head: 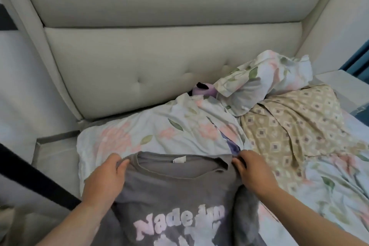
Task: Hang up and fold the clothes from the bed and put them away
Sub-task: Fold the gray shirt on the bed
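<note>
Grey T-shirt (171, 191): pink lettering, front up, held by its shoulders over the bed's near edge, collar toward the headboard.
Left hand (103, 179): fingers curled, gripping the left shoulder.
Right hand (253, 171): fingers pinching the right shoulder.
Floral pillow (143, 138): flat, just beyond the collar.
Beige patterned cloth (295, 126): right, rumpled.
Second floral pillow (265, 80): against the headboard (159, 56).
Purple toy (203, 91): between the pillows, mostly hidden.

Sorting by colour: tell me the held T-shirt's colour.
Grey T-shirt with pale pink lettering; head view.
</note>
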`<action>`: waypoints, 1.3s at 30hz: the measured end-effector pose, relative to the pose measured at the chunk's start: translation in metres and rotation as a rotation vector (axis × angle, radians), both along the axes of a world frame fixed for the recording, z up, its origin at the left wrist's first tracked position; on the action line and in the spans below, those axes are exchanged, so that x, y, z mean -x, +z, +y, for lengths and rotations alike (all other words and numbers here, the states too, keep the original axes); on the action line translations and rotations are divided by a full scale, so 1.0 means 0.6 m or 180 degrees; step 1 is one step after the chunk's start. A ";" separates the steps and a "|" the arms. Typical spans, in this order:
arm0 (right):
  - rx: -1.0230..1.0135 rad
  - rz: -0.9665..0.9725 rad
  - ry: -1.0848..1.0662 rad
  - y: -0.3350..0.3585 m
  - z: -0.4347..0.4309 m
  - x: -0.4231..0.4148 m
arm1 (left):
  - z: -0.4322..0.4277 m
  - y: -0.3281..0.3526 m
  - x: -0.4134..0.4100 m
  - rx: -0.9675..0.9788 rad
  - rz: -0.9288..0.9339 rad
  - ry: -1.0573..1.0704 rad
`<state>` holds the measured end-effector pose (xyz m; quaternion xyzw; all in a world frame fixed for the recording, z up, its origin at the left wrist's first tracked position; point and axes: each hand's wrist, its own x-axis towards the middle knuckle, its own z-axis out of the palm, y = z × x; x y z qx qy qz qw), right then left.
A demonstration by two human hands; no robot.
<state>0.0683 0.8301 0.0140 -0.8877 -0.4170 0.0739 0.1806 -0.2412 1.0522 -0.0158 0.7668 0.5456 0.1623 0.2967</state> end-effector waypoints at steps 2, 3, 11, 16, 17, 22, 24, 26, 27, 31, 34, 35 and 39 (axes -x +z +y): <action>-0.0211 -0.0267 0.0095 -0.066 0.045 -0.035 | 0.031 -0.055 -0.029 -0.0238 -0.0003 -0.0029; -0.0273 -0.0333 0.0132 -0.091 0.069 -0.047 | 0.047 -0.075 -0.042 -0.0370 -0.0007 -0.0008; -0.0517 -0.0942 0.0272 -0.146 0.270 -0.149 | 0.218 -0.153 -0.134 -0.1097 0.0082 0.0276; 0.0084 -0.0622 0.0090 -0.245 0.318 -0.187 | 0.243 -0.237 -0.176 -0.1061 0.0616 0.0070; 0.0115 -0.0606 -0.0007 -0.274 0.313 -0.185 | 0.241 -0.256 -0.182 -0.1087 0.0644 0.0042; -0.0191 -0.0865 -0.0336 -0.339 0.311 -0.184 | 0.243 -0.302 -0.214 -0.1191 0.0559 0.0089; -0.0184 -0.0920 -0.0308 -0.341 0.321 -0.189 | 0.247 -0.305 -0.224 -0.1271 0.0514 0.0108; -0.0254 -0.0964 -0.0306 -0.342 0.331 -0.192 | 0.251 -0.308 -0.228 -0.1348 0.0586 0.0166; -0.0287 -0.0999 -0.0302 -0.345 0.335 -0.193 | 0.255 -0.309 -0.229 -0.1389 0.0628 0.0191; -0.0468 -0.0923 -0.0303 -0.347 0.346 -0.205 | 0.256 -0.310 -0.231 -0.1618 0.0477 0.0207; -0.0466 -0.0620 -0.0094 -0.325 0.329 -0.199 | 0.231 -0.292 -0.218 -0.1699 0.0521 0.0308; -0.0581 -0.0426 0.0033 -0.312 0.316 -0.200 | 0.226 -0.277 -0.213 -0.1708 0.0479 0.0344; -0.1545 -0.0087 0.0290 -0.247 0.166 -0.179 | 0.168 -0.191 -0.200 -0.2492 0.0292 0.0517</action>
